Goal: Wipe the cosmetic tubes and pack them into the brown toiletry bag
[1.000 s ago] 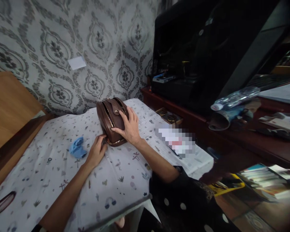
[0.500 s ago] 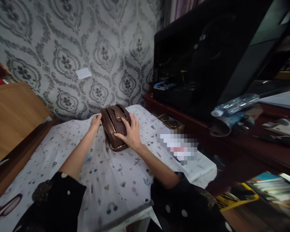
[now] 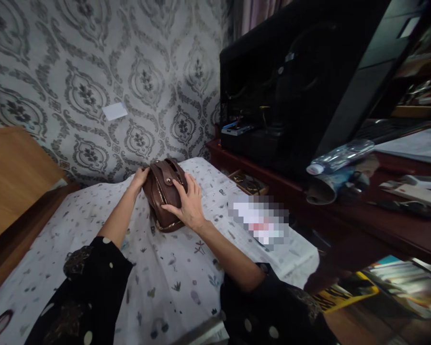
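Note:
A brown leather handbag point(image 3: 167, 194) with gold zips and a snap tab lies on the patterned white cloth point(image 3: 179, 282). My left hand point(image 3: 140, 179) grips its left side, fingers curled and partly hidden behind the bag. Across the bag's right side lies my right hand point(image 3: 190, 203), thumb on the near face and fingers spread over the top, holding it. The zip beside the tab looks parted, but what is inside cannot be seen.
A large black television point(image 3: 287, 86) stands on a dark red desk to the right. Near it are a plastic bottle point(image 3: 341, 157) and a small box point(image 3: 247, 183). A blurred-out item point(image 3: 260, 220) lies on the cloth. A wooden panel point(image 3: 19, 172) rises at left.
The view has turned slightly right, so the surroundings sit further left. The bag looks tilted a little differently, its tab turned toward the left. Both hands stay on it.

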{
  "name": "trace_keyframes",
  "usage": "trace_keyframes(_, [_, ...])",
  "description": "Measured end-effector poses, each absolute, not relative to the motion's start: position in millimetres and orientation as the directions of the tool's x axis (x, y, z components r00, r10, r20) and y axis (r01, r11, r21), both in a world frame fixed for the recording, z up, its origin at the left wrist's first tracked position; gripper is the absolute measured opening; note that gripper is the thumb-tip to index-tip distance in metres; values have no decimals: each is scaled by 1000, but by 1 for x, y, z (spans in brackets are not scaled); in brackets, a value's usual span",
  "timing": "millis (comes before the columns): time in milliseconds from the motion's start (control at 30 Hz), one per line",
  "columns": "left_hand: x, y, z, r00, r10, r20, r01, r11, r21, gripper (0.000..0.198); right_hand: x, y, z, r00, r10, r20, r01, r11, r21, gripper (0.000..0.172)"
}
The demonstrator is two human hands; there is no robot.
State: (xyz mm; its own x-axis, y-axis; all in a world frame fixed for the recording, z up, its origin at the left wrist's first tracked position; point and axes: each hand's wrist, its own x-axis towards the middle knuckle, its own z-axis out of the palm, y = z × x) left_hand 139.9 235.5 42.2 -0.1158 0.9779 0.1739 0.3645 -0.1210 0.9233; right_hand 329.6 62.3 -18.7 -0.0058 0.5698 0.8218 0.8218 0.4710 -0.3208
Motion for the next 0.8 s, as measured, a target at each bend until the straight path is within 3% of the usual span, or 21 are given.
trace_keyframes(233, [133, 237, 47, -144, 985, 96, 327, -44, 944, 38, 330, 65, -23, 6, 548, 837, 817, 479, -320, 84])
trace_keyframes(567, [129, 273, 64, -184, 973, -141, 341, 197, 919, 35, 330, 67, -25, 9, 509, 861, 828, 479, -292, 84])
trace_keyframes(800, [136, 287, 66, -164, 973, -162, 338, 210, 918, 36, 333, 65, -24, -13, 495, 869, 830, 490, -267, 83])
